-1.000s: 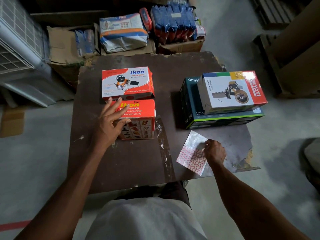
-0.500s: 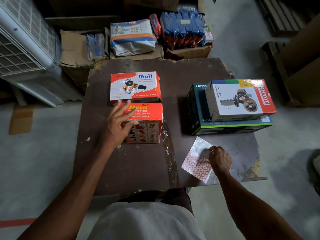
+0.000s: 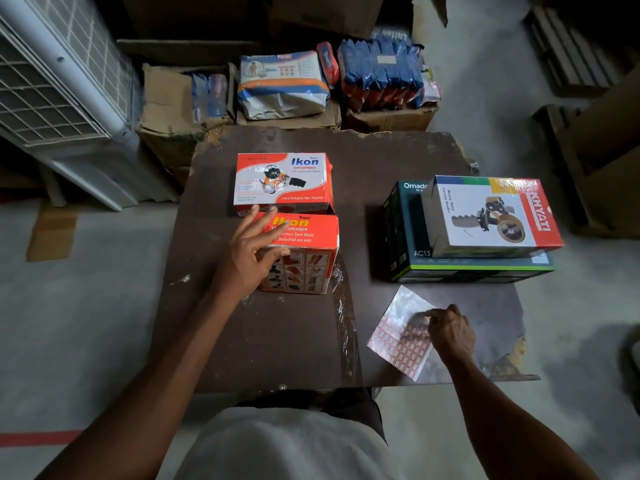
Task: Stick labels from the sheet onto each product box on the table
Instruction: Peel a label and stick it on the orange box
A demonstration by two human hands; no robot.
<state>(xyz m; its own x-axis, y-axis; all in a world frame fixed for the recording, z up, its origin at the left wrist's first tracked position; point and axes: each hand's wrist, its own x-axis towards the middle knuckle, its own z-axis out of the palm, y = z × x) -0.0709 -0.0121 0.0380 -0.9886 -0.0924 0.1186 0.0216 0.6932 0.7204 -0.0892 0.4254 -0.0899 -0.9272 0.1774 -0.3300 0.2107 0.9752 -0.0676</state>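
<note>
Head view: my right hand (image 3: 450, 332) pinches at a label on the sheet (image 3: 398, 341), so I should peel slowly while my spread, empty left hand (image 3: 251, 258) steadies the near orange box (image 3: 311, 237).

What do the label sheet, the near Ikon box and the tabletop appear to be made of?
Label sheet: likely glossy release paper; its bare upper part glares silver, with red-bordered paper labels below. Near Ikon box: printed cardboard, seemingly under clear film, which bunches at its right base. Tabletop: dark brown board, probably laminate-faced; the facing is chipped at the near right corner, showing a paler core.
</note>
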